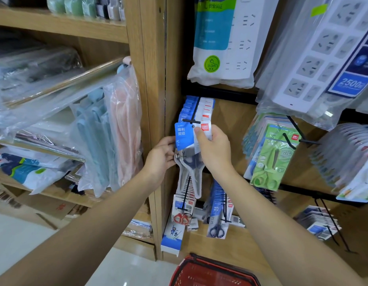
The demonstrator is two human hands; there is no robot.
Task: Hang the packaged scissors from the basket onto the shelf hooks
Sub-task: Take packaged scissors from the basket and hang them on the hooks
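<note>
The fingers (199, 133) of the right hand (215, 149) are curled round the top of the packaged scissors (184, 137). The thumb presses on the front of the blue and white card just beside its punched hole. The left hand (160, 159) pinches the pack's left edge lower down, where the card meets the clear blister over the handles. Held by both hands, the pack hangs upright with its blade end pointing down. Its hole sits just below the crossbar tip of a black hook (191, 121), so it does not look threaded on. Behind that tip, a row of matching packs (196, 108) fills the hook back to the wooden shelf panel (230, 124). Below hang 2 more hooks of scissors packs (219, 211). To the right are green scissors packs (269, 162), and bagged power strips (224, 38) hang above. The red basket (212, 273) is at the bottom edge of the view, well below the hands.
</note>
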